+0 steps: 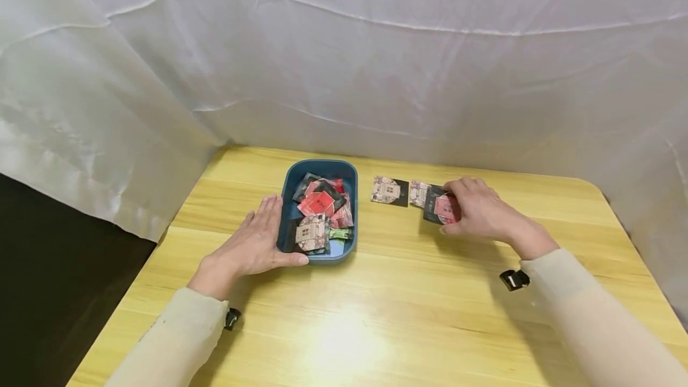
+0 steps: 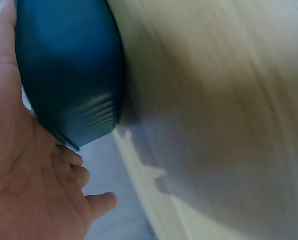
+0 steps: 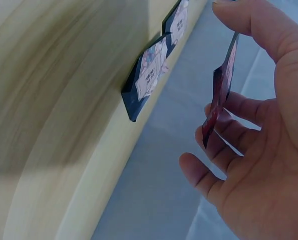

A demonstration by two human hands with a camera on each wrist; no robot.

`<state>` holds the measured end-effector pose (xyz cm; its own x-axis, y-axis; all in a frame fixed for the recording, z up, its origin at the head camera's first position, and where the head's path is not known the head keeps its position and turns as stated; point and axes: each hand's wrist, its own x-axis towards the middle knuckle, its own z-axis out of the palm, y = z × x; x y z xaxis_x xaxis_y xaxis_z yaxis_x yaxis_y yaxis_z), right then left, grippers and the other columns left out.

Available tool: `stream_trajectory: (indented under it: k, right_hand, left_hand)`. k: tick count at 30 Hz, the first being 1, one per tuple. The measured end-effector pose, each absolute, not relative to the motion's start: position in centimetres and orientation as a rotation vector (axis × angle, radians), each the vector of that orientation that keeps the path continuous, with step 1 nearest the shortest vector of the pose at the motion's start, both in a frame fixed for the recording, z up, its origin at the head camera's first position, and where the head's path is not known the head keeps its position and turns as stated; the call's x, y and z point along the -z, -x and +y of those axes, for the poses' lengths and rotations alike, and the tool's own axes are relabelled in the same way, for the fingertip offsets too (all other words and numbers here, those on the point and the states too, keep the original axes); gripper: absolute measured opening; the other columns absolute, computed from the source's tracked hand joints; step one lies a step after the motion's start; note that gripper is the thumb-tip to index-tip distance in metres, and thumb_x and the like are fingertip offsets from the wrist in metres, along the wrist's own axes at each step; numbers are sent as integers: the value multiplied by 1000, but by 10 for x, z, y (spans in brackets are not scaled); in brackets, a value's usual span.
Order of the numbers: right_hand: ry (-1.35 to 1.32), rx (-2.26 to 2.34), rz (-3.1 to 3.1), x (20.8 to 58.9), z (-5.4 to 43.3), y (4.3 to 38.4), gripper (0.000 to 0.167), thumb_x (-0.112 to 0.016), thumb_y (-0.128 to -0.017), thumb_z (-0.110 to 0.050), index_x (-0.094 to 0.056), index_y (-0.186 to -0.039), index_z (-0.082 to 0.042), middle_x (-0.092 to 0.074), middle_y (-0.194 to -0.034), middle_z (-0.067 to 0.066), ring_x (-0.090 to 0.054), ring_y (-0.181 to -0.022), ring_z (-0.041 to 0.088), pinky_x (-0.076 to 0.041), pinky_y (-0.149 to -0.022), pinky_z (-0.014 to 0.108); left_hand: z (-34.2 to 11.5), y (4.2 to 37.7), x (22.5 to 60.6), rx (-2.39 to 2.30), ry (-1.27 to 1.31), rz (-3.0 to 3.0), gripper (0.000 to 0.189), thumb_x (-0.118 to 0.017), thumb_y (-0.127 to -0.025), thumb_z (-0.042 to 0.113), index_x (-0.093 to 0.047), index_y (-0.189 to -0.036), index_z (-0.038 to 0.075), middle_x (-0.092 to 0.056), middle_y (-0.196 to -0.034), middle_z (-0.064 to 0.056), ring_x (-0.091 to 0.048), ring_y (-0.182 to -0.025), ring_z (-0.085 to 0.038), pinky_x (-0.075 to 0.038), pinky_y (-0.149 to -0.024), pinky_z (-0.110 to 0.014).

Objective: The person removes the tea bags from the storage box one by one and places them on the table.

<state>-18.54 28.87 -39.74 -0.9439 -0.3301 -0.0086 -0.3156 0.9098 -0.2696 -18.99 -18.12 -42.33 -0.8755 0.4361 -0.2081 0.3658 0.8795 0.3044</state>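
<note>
My left hand [image 1: 249, 243] rests against the left side of a dark blue plastic bin [image 1: 322, 165], fingers straight along its wall and thumb at the near corner of the rim. The left wrist view shows the palm beside the bin's ribbed outer wall [image 2: 68, 65]. Between thumb and fingers, my right hand [image 1: 484, 214] pinches a flat black sachet [image 1: 433, 206] with a pink-red label, raised over the table. Just left of it lie two black sachets with floral labels: a left one [image 1: 388, 190] in full sight and a right one [image 1: 418, 192] partly covered by the held sachet.
Inside the bin is a jumble of sachets, among them a red one [image 1: 318, 203], a floral one [image 1: 312, 232] and a green one [image 1: 341, 233]. The wooden table [image 1: 430, 315] ends at a pale fabric curtain [image 1: 376, 76] behind and beside it.
</note>
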Motion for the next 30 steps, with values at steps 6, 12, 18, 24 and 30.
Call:
stream_trajectory:
  k: [6, 12, 18, 24, 30]
  right_hand:
    - [500, 421, 3025, 403, 289, 183, 83, -90, -78, -38, -53, -141, 0, -59, -132, 22, -52, -114, 40, -45, -98, 62]
    - [482, 418, 3041, 408, 290, 183, 85, -90, -78, -39, -53, -142, 1, -60, -131, 22, -52, -113, 39, -45, -97, 60]
    - [448, 422, 3044, 406, 299, 187, 84, -90, -79, -39, -51, -142, 3, -59, -129, 23, -51, -113, 40, -44, -96, 59]
    - [400, 338, 3064, 405, 326, 193, 88, -90, -79, -41, -50, -141, 6, -59, -127, 27, -52, -111, 44, -46, -90, 60]
    - [360, 172, 3044, 408, 355, 203, 89, -88, -79, -42, -48, -141, 8, -57, -123, 31, -52, -111, 50, -48, -86, 64]
  left_hand:
    - [-175, 184, 421, -316, -567, 2795, 145, -58, -78, 94, 2, -167, -4, 5, -176, -24, 3, -164, -41, -8, -131, -63]
    - [-173, 179, 430, -366, -545, 2816, 141, -59, -82, 90, 1, -166, -6, 2, -175, -25, 1, -164, -41, -11, -130, -64]
    - [-174, 179, 439, -424, -566, 2853, 138, -58, -85, 88, 3, -166, -5, 0, -176, -25, 1, -164, -40, -11, -131, -62]
    - [-171, 179, 440, -425, -539, 2856, 142, -54, -81, 93, 5, -167, -2, 3, -176, -22, 2, -164, -38, -10, -131, -61]
    - [-172, 177, 439, -390, -531, 2866, 145, -51, -78, 97, 3, -167, -3, 3, -176, -23, 2, -164, -39, -9, -132, -61]
